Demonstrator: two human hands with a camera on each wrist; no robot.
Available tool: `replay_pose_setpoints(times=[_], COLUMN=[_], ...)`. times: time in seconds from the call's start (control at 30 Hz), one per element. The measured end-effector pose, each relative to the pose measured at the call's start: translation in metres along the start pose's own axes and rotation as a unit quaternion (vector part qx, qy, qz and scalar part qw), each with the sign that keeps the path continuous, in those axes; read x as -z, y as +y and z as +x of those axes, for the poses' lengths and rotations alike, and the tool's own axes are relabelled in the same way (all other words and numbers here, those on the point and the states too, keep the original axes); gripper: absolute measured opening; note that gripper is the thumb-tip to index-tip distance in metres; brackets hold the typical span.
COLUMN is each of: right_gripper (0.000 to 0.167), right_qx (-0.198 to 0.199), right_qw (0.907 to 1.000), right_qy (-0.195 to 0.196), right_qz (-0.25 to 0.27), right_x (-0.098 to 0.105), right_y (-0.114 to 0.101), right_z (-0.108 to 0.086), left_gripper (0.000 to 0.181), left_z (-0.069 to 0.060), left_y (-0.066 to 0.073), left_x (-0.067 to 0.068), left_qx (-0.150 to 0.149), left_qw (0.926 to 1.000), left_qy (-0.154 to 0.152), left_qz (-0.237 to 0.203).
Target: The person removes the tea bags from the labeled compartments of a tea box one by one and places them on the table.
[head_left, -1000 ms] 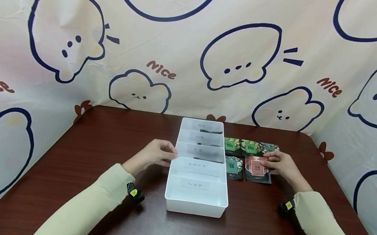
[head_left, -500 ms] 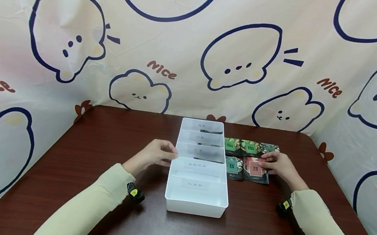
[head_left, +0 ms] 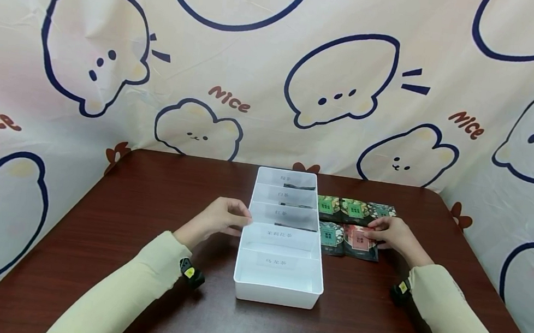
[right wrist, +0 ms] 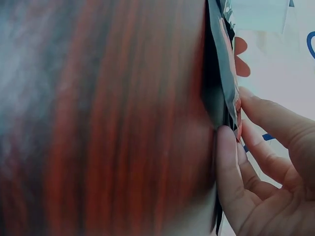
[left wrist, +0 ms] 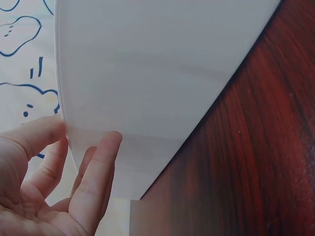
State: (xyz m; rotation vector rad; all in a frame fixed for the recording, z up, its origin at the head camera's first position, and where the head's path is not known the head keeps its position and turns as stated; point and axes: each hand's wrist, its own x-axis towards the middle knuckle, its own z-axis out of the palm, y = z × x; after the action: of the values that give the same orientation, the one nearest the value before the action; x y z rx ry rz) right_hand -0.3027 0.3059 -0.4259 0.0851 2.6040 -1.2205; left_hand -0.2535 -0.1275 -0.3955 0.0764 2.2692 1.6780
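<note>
In the head view a long white divided box (head_left: 277,295) stands mid-table, with paper labels in its compartments. My left hand (head_left: 218,219) holds its left rim. In the left wrist view, fingertips meet the rim and another finger (left wrist: 101,172) lies against the outer wall. Right of the box, my right hand (head_left: 395,235) pinches the right edge of a red tea sachet (head_left: 359,241) lying on the table. The right wrist view shows the thumb and fingers at the sachet's edge (right wrist: 231,78). Left of it, touching or nearly so, lies a teal tea sachet (head_left: 331,236).
Behind these lies a row of sachets: two green ones, including a left green sachet (head_left: 328,207) and a middle green sachet (head_left: 355,210), and a dark teal sachet (head_left: 383,210). Thin dark edges show in the box's back compartments. A patterned cloth (head_left: 267,78) hangs behind the brown table (head_left: 171,183).
My right hand has slid the red sachet a little left, closing the gap to the teal one. My left hand and the box have stayed put.
</note>
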Motion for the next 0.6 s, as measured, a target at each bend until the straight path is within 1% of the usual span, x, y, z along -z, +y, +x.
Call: replay_pose_setpoints(times=[0.23, 0.47, 0.6], right_gripper=[0.041, 0.043, 0.043], right_qx=[-0.009, -0.005, -0.005], right_qw=[0.9999, 0.9999, 0.9999], right_qy=[-0.004, -0.015, -0.014], right_qz=[-0.004, 0.003, 0.001], right_x=[-0.0005, -0.001, -0.0009], right_y=[0.0004, 0.0021, 0.0028], right_z=[0.002, 0.0026, 0.0037], left_gripper=[0.013, 0.013, 0.012], left_z=[-0.0006, -0.0015, -0.0012], left_y=[0.0007, 0.0006, 0.0], left_x=[0.0, 0.0001, 0.0002], left_qx=[0.002, -0.003, -0.002], left_qw=[1.0, 1.0, 1.0], left_qy=[0.001, 0.0, 0.003], left_qz=[0.002, 0.006, 0.009])
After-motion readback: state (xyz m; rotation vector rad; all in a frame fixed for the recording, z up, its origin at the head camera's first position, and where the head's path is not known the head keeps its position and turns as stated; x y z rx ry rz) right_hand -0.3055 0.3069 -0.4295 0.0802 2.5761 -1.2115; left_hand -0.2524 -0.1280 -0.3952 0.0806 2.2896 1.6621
